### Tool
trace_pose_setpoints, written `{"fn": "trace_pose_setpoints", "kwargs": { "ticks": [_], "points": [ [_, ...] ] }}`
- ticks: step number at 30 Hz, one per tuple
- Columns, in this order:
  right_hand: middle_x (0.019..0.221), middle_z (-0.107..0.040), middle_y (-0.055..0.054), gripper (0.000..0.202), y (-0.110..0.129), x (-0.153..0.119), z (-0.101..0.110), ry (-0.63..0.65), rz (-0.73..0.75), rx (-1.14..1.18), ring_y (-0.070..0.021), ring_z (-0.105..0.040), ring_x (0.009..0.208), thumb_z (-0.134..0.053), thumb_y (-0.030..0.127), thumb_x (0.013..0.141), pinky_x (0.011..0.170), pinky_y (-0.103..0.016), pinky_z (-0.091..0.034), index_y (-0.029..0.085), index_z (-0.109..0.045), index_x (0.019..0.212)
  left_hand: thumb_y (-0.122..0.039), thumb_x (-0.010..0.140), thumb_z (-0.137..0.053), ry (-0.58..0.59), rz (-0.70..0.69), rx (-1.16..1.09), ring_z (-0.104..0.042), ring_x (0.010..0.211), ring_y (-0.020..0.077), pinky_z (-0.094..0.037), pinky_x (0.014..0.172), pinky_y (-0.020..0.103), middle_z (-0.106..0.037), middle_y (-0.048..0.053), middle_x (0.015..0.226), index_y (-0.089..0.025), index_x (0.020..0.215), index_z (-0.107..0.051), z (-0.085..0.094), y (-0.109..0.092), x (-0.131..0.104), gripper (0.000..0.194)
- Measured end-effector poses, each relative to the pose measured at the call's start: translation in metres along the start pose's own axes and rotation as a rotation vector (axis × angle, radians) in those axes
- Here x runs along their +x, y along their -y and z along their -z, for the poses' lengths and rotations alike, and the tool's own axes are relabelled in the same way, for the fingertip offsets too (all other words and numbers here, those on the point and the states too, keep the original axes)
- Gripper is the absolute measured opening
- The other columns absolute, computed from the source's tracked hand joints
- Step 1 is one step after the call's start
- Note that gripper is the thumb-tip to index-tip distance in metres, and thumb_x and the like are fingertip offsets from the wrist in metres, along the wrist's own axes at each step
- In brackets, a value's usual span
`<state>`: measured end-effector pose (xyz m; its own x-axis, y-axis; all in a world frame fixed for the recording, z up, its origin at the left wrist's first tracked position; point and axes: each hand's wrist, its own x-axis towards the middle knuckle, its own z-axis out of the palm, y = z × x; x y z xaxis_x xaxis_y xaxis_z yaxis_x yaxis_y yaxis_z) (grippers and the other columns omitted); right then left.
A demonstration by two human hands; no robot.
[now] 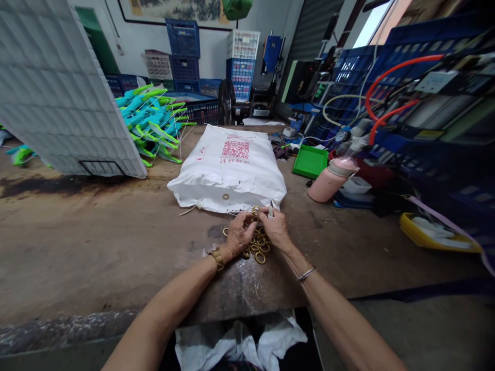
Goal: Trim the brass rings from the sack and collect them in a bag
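My left hand (238, 236) is closed, its fingertips pinched at a brass-coloured ring (256, 209) between my two hands. My right hand (276, 228) is closed too, its fingers by the same ring. From its grip sticks up a small knife (270, 210) with a pale handle and a dark pointed tip. Under and between the hands lies a loose pile of brass-coloured rings (260, 256), partly hidden by the fingers. Just beyond them rests a full white woven sack (204, 165) with red print, and a single ring (226, 196) lies on its near end.
Left stands a large white ribbed panel (73, 98) beside turquoise and lime plastic parts (154, 123). To the right are a green tray (310, 161), a pink bottle (330, 181), a yellow tray (436, 234) and a machine with orange hoses (371, 98). The wooden table's (116, 257) front edge is near me.
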<state>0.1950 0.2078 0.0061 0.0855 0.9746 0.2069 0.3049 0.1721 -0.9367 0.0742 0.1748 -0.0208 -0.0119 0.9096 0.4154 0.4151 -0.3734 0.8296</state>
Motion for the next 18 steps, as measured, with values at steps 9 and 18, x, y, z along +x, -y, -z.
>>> {"fn": "trace_pose_setpoints", "kwargs": {
  "ticks": [9, 18],
  "points": [
    [0.061, -0.057, 0.0, 0.026, 0.0009, -0.0036, 0.0027, 0.026, 0.012, 0.03, -0.012, -0.048, 0.057, -0.058, 0.041, 0.066, 0.057, -0.025, -0.04, 0.015, -0.06, 0.066, -0.024, 0.081, -0.05, -0.081, 0.144, -0.148, -0.054, 0.071, 0.0114, -0.044, 0.068, 0.023, -0.061, 0.002, 0.08, -0.016, 0.087, -0.055, -0.0086, 0.0015, 0.0095, 0.011],
    [0.061, -0.057, 0.001, 0.025, -0.0024, -0.0053, 0.0014, 0.039, 0.024, -0.067, -0.0124, -0.048, 0.059, -0.053, 0.04, 0.068, 0.058, -0.024, -0.039, 0.016, -0.059, 0.068, -0.023, 0.085, -0.043, -0.069, 0.116, -0.02, -0.053, 0.073, 0.0125, -0.043, 0.072, 0.024, -0.059, 0.002, 0.078, -0.017, 0.081, -0.055, -0.0092, 0.0052, 0.0088, 0.014]
  ]
}}
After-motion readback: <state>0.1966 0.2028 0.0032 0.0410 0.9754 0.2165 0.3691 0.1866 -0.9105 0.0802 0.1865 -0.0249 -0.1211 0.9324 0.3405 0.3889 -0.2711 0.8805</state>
